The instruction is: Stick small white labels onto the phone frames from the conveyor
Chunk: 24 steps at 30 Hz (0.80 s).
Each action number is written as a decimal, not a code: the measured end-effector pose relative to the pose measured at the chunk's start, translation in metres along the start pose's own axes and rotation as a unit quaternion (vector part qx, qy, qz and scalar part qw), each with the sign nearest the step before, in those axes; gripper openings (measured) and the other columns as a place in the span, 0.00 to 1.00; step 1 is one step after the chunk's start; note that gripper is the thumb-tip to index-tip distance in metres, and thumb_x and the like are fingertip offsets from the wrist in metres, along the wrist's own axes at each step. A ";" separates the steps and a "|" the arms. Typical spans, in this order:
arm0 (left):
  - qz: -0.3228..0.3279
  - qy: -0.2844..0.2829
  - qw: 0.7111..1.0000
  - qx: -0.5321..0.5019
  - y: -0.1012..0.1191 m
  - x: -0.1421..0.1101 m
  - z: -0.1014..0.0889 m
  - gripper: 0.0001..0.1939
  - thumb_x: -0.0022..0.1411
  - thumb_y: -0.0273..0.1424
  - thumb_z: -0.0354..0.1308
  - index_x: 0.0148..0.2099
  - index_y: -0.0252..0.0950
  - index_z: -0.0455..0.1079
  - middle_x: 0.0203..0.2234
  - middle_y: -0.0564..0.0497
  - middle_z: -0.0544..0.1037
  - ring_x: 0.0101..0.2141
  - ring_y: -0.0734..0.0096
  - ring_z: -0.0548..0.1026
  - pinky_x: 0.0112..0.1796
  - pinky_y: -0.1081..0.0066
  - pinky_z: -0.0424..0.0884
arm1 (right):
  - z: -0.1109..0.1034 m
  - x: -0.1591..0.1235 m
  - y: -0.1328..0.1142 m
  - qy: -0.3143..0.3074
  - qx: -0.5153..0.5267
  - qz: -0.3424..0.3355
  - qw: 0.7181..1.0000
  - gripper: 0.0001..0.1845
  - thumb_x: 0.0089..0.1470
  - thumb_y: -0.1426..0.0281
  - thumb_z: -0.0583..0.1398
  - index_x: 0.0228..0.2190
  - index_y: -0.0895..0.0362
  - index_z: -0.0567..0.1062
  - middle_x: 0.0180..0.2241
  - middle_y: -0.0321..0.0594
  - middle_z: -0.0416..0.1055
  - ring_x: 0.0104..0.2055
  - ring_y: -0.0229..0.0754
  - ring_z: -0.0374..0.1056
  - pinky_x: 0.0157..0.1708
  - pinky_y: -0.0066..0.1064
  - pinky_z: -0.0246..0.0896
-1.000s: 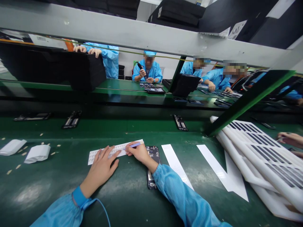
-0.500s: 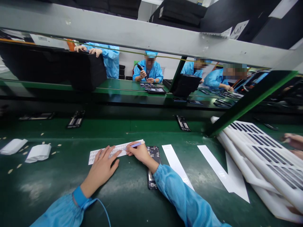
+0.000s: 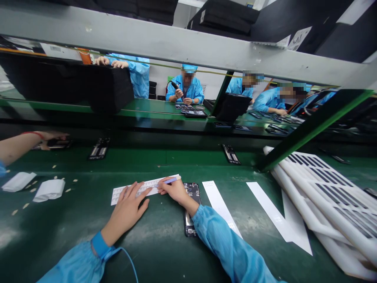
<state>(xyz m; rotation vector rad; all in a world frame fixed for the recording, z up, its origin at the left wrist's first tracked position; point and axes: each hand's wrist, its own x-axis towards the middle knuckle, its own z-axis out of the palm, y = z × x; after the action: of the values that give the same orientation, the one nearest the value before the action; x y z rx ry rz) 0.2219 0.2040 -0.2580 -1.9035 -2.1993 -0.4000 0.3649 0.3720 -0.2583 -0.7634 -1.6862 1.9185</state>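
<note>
head view: left hand [image 3: 127, 211] spread palm-down on white strip [image 3: 150, 186], right hand [image 3: 174, 192] pinching purple pen-like tool [image 3: 171, 180]

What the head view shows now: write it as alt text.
A person's right hand holds a purple pen-like tool over a white gridded strip, on which the left hand rests. An opened smartphone lies partly hidden by the right forearm on a green workbench; co-workers in blue are beyond.

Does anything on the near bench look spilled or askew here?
Yes, mildly. Small tan scraps lie scattered around two white packets at the picture's left, like litter. At right, the white trays are stacked unevenly, edges out of line.
</note>
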 end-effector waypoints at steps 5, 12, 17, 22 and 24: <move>-0.025 0.024 0.999 -0.011 0.001 -0.001 0.001 0.29 0.69 0.42 0.47 0.68 0.38 0.53 0.59 0.42 0.65 0.58 0.53 0.64 0.57 0.50 0.61 | 0.004 -0.001 -0.007 0.014 0.057 0.018 0.998 0.27 0.34 0.54 0.73 0.29 0.63 0.76 0.24 0.43 0.75 0.26 0.44 0.75 0.26 0.29 0.72; 0.015 0.056 0.998 -0.034 0.000 0.001 0.001 0.25 0.68 0.39 0.47 0.64 0.36 0.58 0.59 0.41 0.66 0.61 0.50 0.60 0.60 0.47 0.54 | -0.044 -0.023 -0.054 -0.088 0.048 0.009 0.995 0.27 0.38 0.55 0.74 0.32 0.65 0.78 0.29 0.48 0.77 0.29 0.45 0.76 0.30 0.29 0.74; 0.106 0.080 0.985 -0.112 0.039 0.002 -0.005 0.19 0.68 0.33 0.49 0.59 0.38 0.63 0.56 0.44 0.68 0.60 0.56 0.62 0.60 0.52 0.56 | -0.113 -0.064 -0.064 -0.157 0.001 0.068 0.985 0.26 0.40 0.58 0.75 0.33 0.67 0.79 0.29 0.51 0.77 0.27 0.45 0.76 0.28 0.29 0.75; 0.232 0.042 0.958 -0.163 0.098 -0.009 -0.014 0.18 0.65 0.28 0.52 0.57 0.40 0.67 0.55 0.47 0.70 0.59 0.62 0.64 0.61 0.57 0.57 | -0.136 -0.107 -0.045 -0.185 0.001 0.124 0.975 0.25 0.40 0.58 0.74 0.32 0.67 0.80 0.29 0.50 0.77 0.28 0.44 0.76 0.30 0.29 0.74; 0.254 0.027 0.951 -0.175 0.112 -0.013 -0.017 0.17 0.65 0.26 0.52 0.55 0.40 0.68 0.54 0.48 0.70 0.59 0.62 0.64 0.61 0.56 0.58 | -0.133 -0.119 -0.038 -0.171 0.011 0.123 0.977 0.24 0.41 0.58 0.74 0.32 0.67 0.80 0.29 0.49 0.77 0.29 0.43 0.76 0.31 0.29 0.74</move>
<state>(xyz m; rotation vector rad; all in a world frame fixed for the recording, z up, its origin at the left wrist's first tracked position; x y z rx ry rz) 0.3342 0.2005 -0.2387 -2.5035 -1.5891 -0.7684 0.5422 0.3938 -0.2207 -0.6902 -1.8346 2.3469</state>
